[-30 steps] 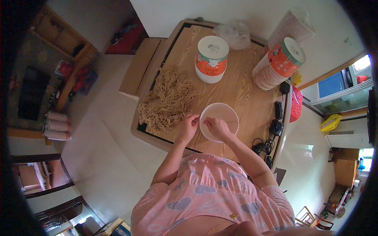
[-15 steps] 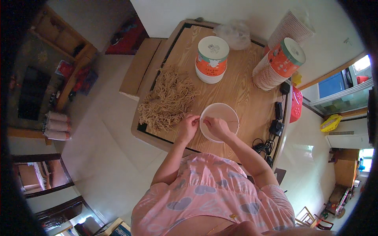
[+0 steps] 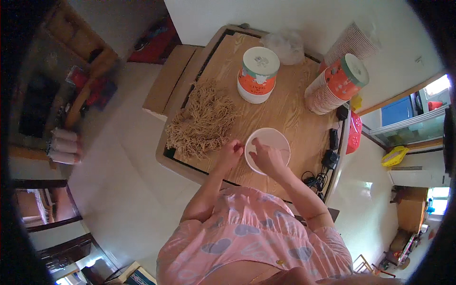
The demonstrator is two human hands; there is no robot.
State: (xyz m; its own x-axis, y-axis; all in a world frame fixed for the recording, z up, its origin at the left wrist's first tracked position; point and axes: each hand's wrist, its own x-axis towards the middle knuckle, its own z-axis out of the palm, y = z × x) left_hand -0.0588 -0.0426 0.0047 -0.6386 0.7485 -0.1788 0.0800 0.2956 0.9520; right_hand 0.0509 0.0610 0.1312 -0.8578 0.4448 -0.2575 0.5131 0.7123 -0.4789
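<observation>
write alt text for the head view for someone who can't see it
Seen from above, a person's left hand and right hand meet at a white bowl on a wooden table, beside a heap of brown noodles. Behind stand paper cup stacks and an orange-and-white tub.

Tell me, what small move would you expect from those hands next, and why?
Probably the left hand reaches back to the heap of brown noodles for another pinch. It sits at the rim of the white bowl, right beside the heap, while the right hand is over the bowl, which looks mostly unfilled.
</observation>
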